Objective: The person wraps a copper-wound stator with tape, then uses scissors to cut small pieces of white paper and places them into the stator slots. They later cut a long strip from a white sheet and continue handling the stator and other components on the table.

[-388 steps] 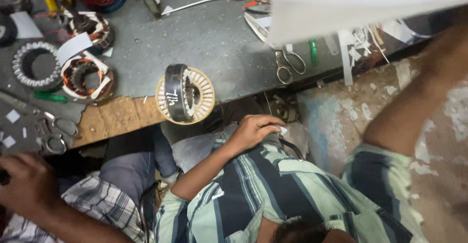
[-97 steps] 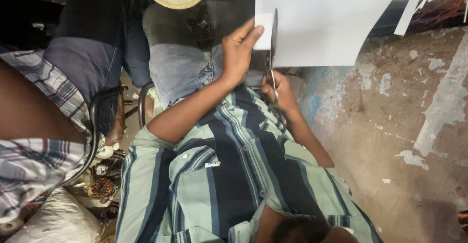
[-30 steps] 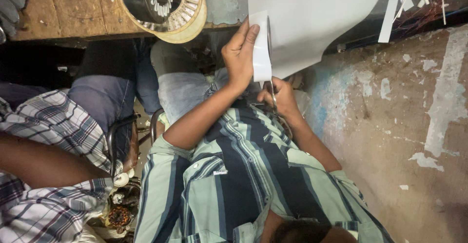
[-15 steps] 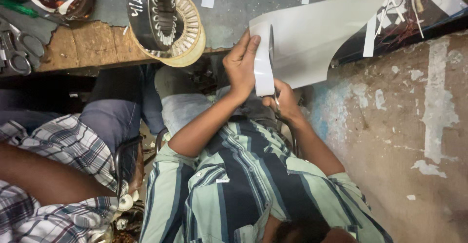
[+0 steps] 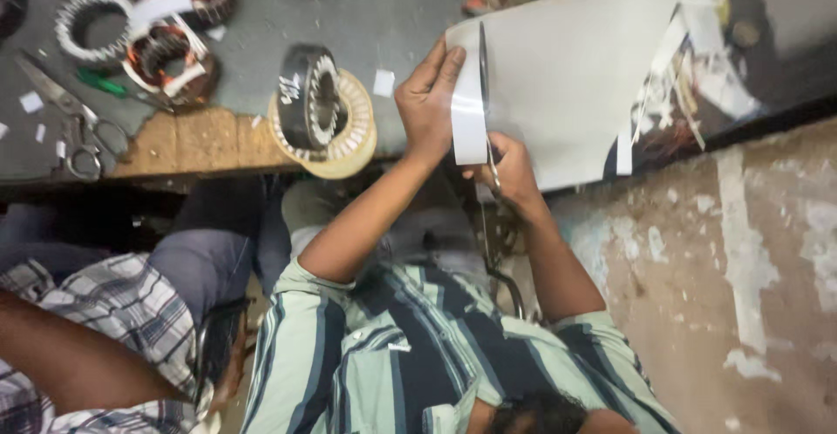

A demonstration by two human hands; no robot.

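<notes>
Head view: your left hand [image 5: 427, 103] pinches the narrow strip you're cutting off the big pale grey sheet of stiff paper [image 5: 575, 85], fingers closed on it. Your right hand [image 5: 513, 171] is wrapped round the steel scissors [image 5: 485, 94], blades pointing away from you. The cut looks nearly all the way along, just the far end left. The strip's long axis runs straight away from your hands, over the workbench [image 5: 200, 142].

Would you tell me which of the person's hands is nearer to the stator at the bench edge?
Left. The left hand holds the paper strip just right of the stator; the right hand, working scissors, lies beyond it, farther away.
</notes>
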